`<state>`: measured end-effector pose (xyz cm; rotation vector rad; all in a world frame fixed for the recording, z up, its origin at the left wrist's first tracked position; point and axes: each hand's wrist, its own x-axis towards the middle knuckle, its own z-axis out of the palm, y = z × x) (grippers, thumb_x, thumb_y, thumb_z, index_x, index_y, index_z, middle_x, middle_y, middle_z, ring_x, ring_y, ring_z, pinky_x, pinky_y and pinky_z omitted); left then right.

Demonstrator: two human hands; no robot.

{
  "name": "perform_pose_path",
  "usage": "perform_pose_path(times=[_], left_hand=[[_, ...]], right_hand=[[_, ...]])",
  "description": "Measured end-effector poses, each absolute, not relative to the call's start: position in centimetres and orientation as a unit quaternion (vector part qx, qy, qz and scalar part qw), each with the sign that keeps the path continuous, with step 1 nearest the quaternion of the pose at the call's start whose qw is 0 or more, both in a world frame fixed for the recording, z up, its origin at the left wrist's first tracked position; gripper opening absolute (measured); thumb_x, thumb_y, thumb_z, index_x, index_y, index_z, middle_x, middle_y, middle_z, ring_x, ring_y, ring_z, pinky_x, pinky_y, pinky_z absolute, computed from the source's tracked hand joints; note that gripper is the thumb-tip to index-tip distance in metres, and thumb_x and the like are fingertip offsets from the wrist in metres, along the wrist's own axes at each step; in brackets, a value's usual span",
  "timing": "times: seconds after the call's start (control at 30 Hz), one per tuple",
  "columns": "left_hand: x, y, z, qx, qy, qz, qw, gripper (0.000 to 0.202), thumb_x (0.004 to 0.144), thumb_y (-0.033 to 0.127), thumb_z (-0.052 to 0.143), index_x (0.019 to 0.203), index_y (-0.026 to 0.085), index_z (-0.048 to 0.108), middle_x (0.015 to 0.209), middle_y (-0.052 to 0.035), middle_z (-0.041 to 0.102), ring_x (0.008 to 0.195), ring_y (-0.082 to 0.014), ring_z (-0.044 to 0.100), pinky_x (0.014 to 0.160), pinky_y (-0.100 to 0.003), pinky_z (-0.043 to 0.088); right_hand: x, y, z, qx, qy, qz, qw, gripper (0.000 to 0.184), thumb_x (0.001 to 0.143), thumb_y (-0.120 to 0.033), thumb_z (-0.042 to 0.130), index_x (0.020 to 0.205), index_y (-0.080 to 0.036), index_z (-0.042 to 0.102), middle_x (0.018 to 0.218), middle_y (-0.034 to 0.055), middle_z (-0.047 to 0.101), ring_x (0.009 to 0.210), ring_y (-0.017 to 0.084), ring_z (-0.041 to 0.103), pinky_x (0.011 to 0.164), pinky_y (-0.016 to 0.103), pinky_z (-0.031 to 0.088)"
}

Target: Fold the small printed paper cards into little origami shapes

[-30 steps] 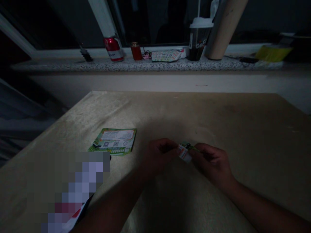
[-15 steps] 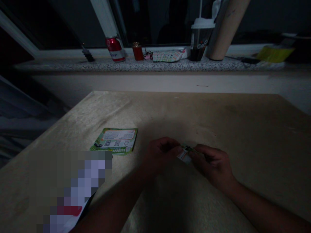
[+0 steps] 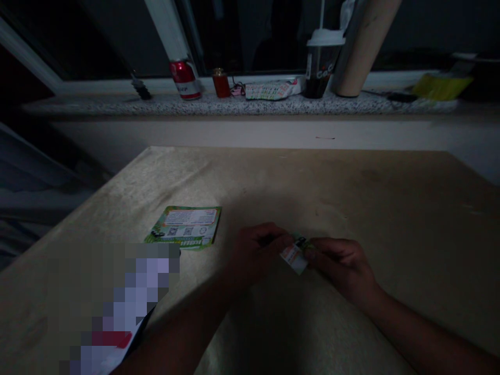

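Observation:
A small green and white printed packet (image 3: 294,258) is pinched between both hands above the middle of the table (image 3: 375,198). My left hand (image 3: 260,249) is closed on its upper left edge, thumb against the printed side. On the opposite edge, my right hand (image 3: 344,261) grips it between thumb and fingers. The packet slants, its lower corner pointing toward me. To the left of my left hand, a larger green and white printed packet (image 3: 191,216) with square codes lies flat. The fingers partly hide the small packet, and its fine print is too dark to read.
A pixelated pale object (image 3: 136,297) lies beside my left forearm. Along the granite windowsill (image 3: 156,108) stand a red can (image 3: 185,79), a red jar (image 3: 221,83), a crumpled wrapper (image 3: 271,90), a lidded drink cup with a straw (image 3: 320,62), a cardboard tube (image 3: 363,52) and a yellow item (image 3: 441,86).
The small packet has tilted so more of its white printed face shows, with its lower corner further down. My right hand has shifted slightly lower; the larger packet has stayed put.

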<state>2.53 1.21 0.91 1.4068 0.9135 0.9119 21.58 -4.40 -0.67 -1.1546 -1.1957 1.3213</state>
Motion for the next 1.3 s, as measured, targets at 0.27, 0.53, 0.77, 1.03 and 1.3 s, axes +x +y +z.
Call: perform_pose_path(times=[0.27, 0.53, 0.77, 1.03, 1.3], left_hand=[[2.4, 1.1, 0.7, 0.637, 0.406, 0.340, 0.560, 0.037, 0.087, 0.047, 0.067, 0.070, 0.016, 0.067, 0.061, 0.0008, 0.057, 0.057, -0.0119, 0.050, 0.055, -0.023, 0.036], [2.5, 0.8, 0.4, 0.602, 0.361, 0.351, 0.619, 0.048, 0.086, 0.061, 0.064, 0.071, 0.016, 0.063, 0.063, 0.0001, 0.056, 0.060, -0.0131, 0.050, 0.058, -0.025, 0.039], [2.9, 0.8, 0.0, 0.559, 0.338, 0.360, 0.666, 0.037, 0.086, 0.052, 0.069, 0.078, 0.016, 0.069, 0.067, 0.0003, 0.059, 0.062, -0.0121, 0.052, 0.060, -0.023, 0.041], [2.9, 1.1, -0.4, 0.450, 0.341, 0.368, 0.739, 0.027, 0.072, 0.040, 0.081, 0.072, 0.016, 0.069, 0.065, 0.0011, 0.061, 0.060, -0.0118, 0.053, 0.059, -0.024, 0.040], [3.2, 0.9, 0.2, 0.362, 0.321, 0.353, 0.801, 0.016, 0.065, 0.028, 0.079, 0.069, 0.016, 0.069, 0.060, 0.0016, 0.059, 0.054, -0.0109, 0.053, 0.056, -0.024, 0.042]], right_hand=[[21.8, -4.2, -1.6, -0.468, -0.459, 0.566, 0.500, 0.028, 0.082, -0.042, 0.078, 0.067, -0.019, 0.076, 0.065, 0.0032, 0.068, 0.061, 0.015, 0.059, 0.056, 0.028, 0.046], [21.7, -3.9, -1.9, -0.437, -0.418, 0.614, 0.508, 0.022, 0.080, -0.041, 0.081, 0.074, -0.019, 0.081, 0.064, 0.0033, 0.072, 0.060, 0.014, 0.063, 0.058, 0.026, 0.049], [21.6, -3.9, -1.5, -0.409, -0.407, 0.653, 0.490, 0.020, 0.078, -0.041, 0.083, 0.080, -0.021, 0.083, 0.068, 0.0043, 0.076, 0.062, 0.016, 0.067, 0.064, 0.028, 0.053], [21.6, -4.1, -1.2, -0.428, -0.455, 0.620, 0.475, 0.021, 0.079, -0.042, 0.081, 0.079, -0.020, 0.084, 0.068, 0.0046, 0.075, 0.060, 0.015, 0.065, 0.058, 0.026, 0.051], [21.6, -4.1, -1.0, -0.439, -0.504, 0.587, 0.457, 0.022, 0.080, -0.042, 0.080, 0.074, -0.020, 0.083, 0.064, 0.0032, 0.071, 0.056, 0.013, 0.057, 0.053, 0.025, 0.046]])
